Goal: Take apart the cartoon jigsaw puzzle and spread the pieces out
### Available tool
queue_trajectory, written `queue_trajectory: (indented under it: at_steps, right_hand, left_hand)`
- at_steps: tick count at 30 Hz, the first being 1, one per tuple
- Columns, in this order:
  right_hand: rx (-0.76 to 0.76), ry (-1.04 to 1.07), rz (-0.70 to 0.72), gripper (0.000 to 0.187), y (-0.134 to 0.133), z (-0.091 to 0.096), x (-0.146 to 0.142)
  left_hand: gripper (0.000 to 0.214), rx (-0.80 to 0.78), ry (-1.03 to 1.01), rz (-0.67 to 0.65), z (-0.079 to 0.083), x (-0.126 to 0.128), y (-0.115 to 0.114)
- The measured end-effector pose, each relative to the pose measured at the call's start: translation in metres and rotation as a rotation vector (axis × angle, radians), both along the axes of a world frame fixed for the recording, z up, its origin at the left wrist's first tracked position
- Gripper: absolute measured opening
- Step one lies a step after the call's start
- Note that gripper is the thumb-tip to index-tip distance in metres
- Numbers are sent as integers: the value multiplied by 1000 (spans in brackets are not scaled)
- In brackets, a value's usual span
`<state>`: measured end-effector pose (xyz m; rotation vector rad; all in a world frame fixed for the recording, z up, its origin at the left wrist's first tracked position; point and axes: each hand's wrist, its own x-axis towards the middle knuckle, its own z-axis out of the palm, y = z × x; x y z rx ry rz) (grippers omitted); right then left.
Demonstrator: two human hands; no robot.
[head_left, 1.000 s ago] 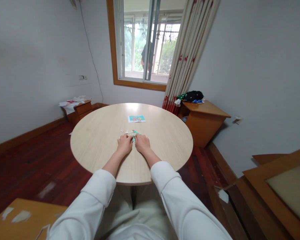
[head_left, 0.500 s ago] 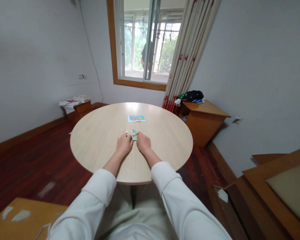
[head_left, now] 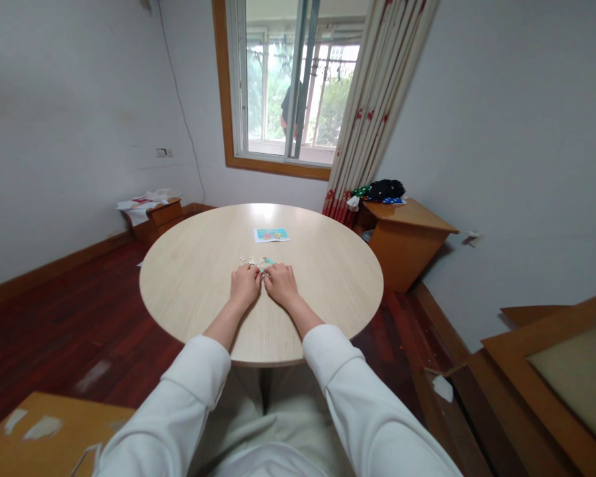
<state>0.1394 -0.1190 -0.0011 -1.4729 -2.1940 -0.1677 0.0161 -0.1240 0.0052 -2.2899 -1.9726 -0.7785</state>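
Observation:
A small heap of jigsaw puzzle pieces (head_left: 258,262), some pale and some teal, lies on the round wooden table (head_left: 189,285). At its near left side is my left hand (head_left: 245,285), with curled fingers closed on pieces. My right hand (head_left: 281,283) bends over the near right side, its fingers also closed on pieces, and the two hands almost touch. The fingers hide which pieces they hold. Beyond the heap, a picture card (head_left: 272,235) with a teal background lies flat.
Beyond the table, a wooden cabinet (head_left: 402,245) with a pile of cloth (head_left: 385,190) stands on the right. A low stand (head_left: 165,213) with papers is at the left. Behind are a window (head_left: 291,86) and a curtain (head_left: 367,112); a person (head_left: 288,109) shows through the glass.
My right hand has shifted left, closer to my left hand, and now covers more of the teal pieces. The left hand has moved only slightly.

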Motion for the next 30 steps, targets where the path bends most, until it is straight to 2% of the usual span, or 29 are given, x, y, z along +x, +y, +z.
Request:
queue_trajectory:
  at_steps: [5,12,17,25,30]
  right_hand:
    - [19,4,9,21,2,-2,1]
    - [13,24,-14,24,-1,2,0]
    - [-20,24,-6,23,-3,5,0]
    - [-37,28,16,23,-3,5,0]
    - [-18,14,33,22,-3,4,0]
  left_hand:
    - [23,26,-82,-11,-4,-1,4]
    - [15,67,-298,-102,-16,-7,14]
    - [13,86,-370,-154,-22,-9,20]
    - [16,62,-350,-128,-19,-9,17]
    - [18,30,-418,-63,-19,-11,19]
